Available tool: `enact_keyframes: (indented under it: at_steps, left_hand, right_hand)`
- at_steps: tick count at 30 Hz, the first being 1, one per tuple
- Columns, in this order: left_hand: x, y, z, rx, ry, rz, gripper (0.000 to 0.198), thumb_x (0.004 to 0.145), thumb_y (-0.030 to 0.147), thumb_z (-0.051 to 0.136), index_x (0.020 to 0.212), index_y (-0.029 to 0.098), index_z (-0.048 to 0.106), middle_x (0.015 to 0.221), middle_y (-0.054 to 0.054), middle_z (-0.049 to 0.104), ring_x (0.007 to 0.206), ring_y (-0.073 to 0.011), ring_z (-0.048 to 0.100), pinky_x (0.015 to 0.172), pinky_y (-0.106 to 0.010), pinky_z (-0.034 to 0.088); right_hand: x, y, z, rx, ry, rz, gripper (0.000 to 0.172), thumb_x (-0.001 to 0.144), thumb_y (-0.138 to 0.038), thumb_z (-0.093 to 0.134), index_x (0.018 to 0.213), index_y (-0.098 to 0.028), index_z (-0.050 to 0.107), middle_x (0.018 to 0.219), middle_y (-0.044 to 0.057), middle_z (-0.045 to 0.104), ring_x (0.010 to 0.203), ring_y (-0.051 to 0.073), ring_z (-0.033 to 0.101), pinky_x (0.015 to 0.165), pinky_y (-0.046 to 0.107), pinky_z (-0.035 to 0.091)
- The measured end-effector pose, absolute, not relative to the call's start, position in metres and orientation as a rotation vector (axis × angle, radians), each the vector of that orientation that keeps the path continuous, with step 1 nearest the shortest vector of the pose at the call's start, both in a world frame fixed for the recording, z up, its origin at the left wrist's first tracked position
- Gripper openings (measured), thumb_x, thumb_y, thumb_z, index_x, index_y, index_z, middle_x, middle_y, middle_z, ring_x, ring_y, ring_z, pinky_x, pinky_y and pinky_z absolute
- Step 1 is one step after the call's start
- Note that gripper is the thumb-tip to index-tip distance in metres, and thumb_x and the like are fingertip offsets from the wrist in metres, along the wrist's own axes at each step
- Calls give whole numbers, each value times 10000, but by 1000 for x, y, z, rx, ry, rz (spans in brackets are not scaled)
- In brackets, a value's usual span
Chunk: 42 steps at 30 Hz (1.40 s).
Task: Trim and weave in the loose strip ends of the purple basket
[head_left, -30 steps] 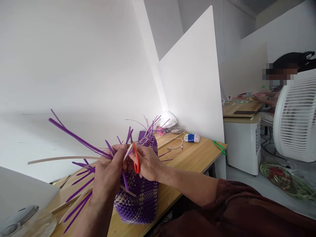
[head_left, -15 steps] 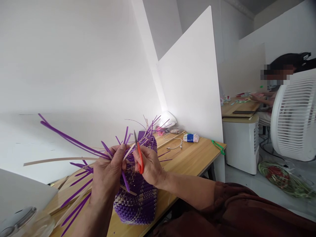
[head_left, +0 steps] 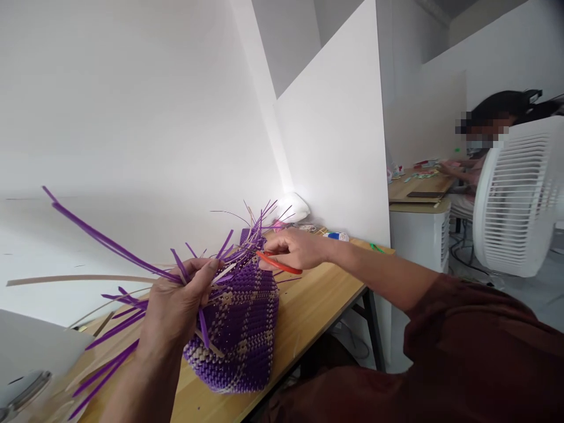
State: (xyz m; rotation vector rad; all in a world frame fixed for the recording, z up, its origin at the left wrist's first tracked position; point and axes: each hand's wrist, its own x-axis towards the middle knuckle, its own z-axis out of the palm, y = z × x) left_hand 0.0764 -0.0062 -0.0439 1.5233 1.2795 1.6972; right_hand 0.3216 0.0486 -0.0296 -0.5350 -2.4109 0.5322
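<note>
A purple and beige woven basket (head_left: 247,329) lies tilted on the wooden table, with loose purple and beige strips sticking out along its rim. My left hand (head_left: 178,299) is closed around the rim and pinches some of these strips (head_left: 106,239) between thumb and fingers. Orange-handled scissors (head_left: 282,263) are in my right hand (head_left: 297,249), their blades pointing left toward the strips above the basket. Whether the blades touch a strip I cannot tell.
On the table (head_left: 308,299) a blue-labelled yarn ball (head_left: 337,236) and a white lamp-like object (head_left: 293,207) stand at the back. A white partition (head_left: 335,135) rises behind. A white fan (head_left: 513,200) is at right, near a co-worker seated at another table.
My right hand has moved up and right with the scissors, whose blades have swung from upward to leftward. My left hand still grips the strips, a little lower and further left in view.
</note>
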Motion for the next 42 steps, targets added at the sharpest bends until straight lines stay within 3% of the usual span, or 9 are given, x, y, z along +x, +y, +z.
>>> enact_keyframes:
  at_steps: [8, 20, 29, 42]
  left_hand:
    - [68, -3, -48, 1614, 1334, 1593, 349, 626, 461, 849, 740, 161, 714, 420, 57, 429, 406, -58, 340, 414, -180, 229]
    - [61, -2, -51, 1607, 1354, 1472, 420, 628, 526, 848, 758, 158, 693, 464, 74, 382, 430, -49, 300, 410, -168, 209]
    - [62, -1, -51, 1627, 1360, 1457, 423, 632, 530, 842, 762, 156, 692, 467, 78, 362, 435, -46, 287, 407, -163, 199]
    - [54, 2, -54, 1656, 1371, 1418, 434, 633, 537, 839, 803, 162, 703, 507, 61, 410, 470, -59, 310, 428, -167, 224]
  right_hand:
    - [328, 54, -15, -582, -2619, 375, 467, 915, -533, 560, 588, -200, 543, 574, -46, 428, 518, 73, 334, 491, 248, 245]
    - [328, 51, -9, -620, -2685, 324, 545, 913, -553, 567, 562, -180, 382, 545, -67, 345, 514, 61, 292, 513, 255, 253]
    - [328, 47, -9, -616, -2685, 320, 519, 907, -447, 607, 561, -177, 331, 535, -75, 325, 506, 53, 261, 521, 263, 237]
    - [327, 49, -8, -542, -2687, 408, 524, 907, -450, 608, 560, -178, 326, 529, -73, 294, 504, 59, 264, 511, 267, 224]
